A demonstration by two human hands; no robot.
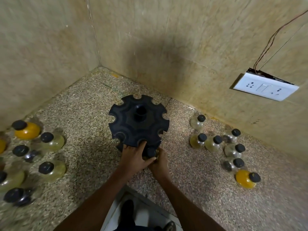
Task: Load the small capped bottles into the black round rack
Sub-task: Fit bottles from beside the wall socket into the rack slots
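The black round rack (138, 120) stands in the middle of the speckled counter, its rim notches bare. At its near edge, both hands meet around one small bottle with a black cap (151, 152). My left hand (135, 157) grips the bottle's left side, with fingers touching the rack's rim. My right hand (160, 161) holds the bottle from the right and below. The bottle's body is mostly hidden by my fingers. Several capped bottles (51, 140) stand on the left, several more (214, 143) on the right.
Tiled walls form a corner behind the rack. A white socket plate (265, 88) with loose wires hangs on the right wall. The counter's front edge (150, 200) lies under my forearms, with floor below. Yellow-filled bottles (27, 130) (245, 179) sit in both groups.
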